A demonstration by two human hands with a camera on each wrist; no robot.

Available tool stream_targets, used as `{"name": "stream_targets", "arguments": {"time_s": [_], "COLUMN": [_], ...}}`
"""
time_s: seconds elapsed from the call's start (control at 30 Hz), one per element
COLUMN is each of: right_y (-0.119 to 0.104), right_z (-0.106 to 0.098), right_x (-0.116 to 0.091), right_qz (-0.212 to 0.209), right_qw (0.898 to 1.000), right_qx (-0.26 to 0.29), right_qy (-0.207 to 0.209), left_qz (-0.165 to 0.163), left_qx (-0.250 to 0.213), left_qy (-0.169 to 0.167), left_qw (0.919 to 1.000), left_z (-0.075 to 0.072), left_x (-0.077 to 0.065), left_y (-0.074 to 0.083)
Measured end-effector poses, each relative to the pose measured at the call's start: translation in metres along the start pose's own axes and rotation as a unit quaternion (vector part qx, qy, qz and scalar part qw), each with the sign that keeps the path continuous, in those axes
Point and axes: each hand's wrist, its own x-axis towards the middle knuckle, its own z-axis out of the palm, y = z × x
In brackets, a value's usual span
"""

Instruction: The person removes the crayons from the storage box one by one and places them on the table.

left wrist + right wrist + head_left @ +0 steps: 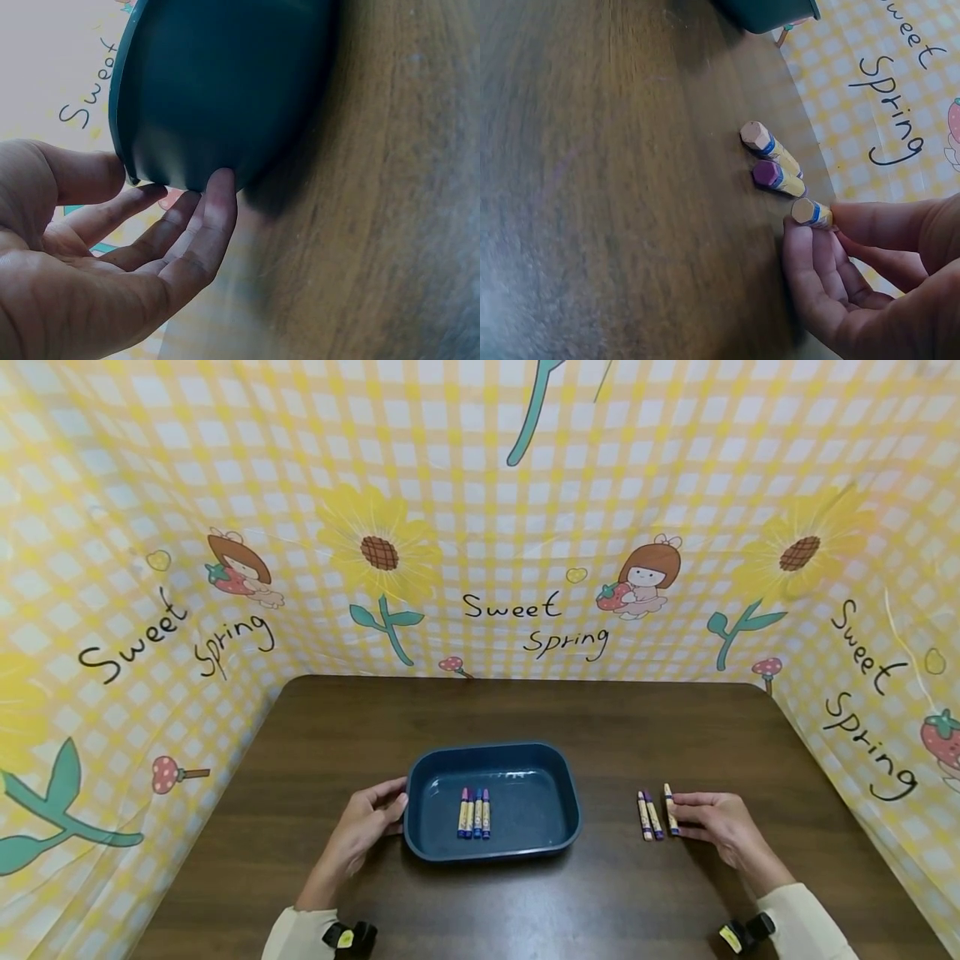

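My left hand (362, 828) holds the dark blue tray (491, 853) by its left end. In the left wrist view the thumb lies at the rim and the fingertips (220, 184) touch the outer wall. Inside the tray several crayons (473, 814) lie side by side, with pink, blue and purple ends. To the right, my right hand (712, 822) pinches a crayon with a pale end (810, 213) between thumb and fingers. Just left of it, a pale-ended crayon (765, 140) and a purple-ended crayon (776, 178) lie close together on the table.
The brown wooden table (337, 718) carries the tray near its middle. A yellow checked cloth (487, 527) with printed flowers and lettering hangs behind and along both sides. Dark wrist devices (352, 939) are on both forearms.
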Motion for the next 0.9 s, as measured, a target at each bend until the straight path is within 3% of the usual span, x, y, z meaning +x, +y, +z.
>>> {"name": "stream_targets", "arguments": {"time_s": [0.4, 0.63, 0.9], "right_y": [-0.006, -0.009, -0.012], "right_z": [0.009, 0.012, 0.015], "right_x": [0.002, 0.002, 0.000], "right_qz": [-0.004, -0.005, -0.001], "right_qw": [0.997, 0.990, 0.986], "right_qx": [-0.075, -0.140, -0.167], "right_qy": [0.000, 0.013, 0.025], "left_qz": [-0.002, 0.000, 0.003], "left_qx": [-0.004, -0.004, 0.008], "left_qy": [0.004, 0.008, 0.013], "left_qw": [1.0000, 1.0000, 0.9999], "left_z": [0.001, 0.002, 0.001], "left_x": [-0.002, -0.001, 0.000], "left_y": [0.001, 0.002, 0.001]}}
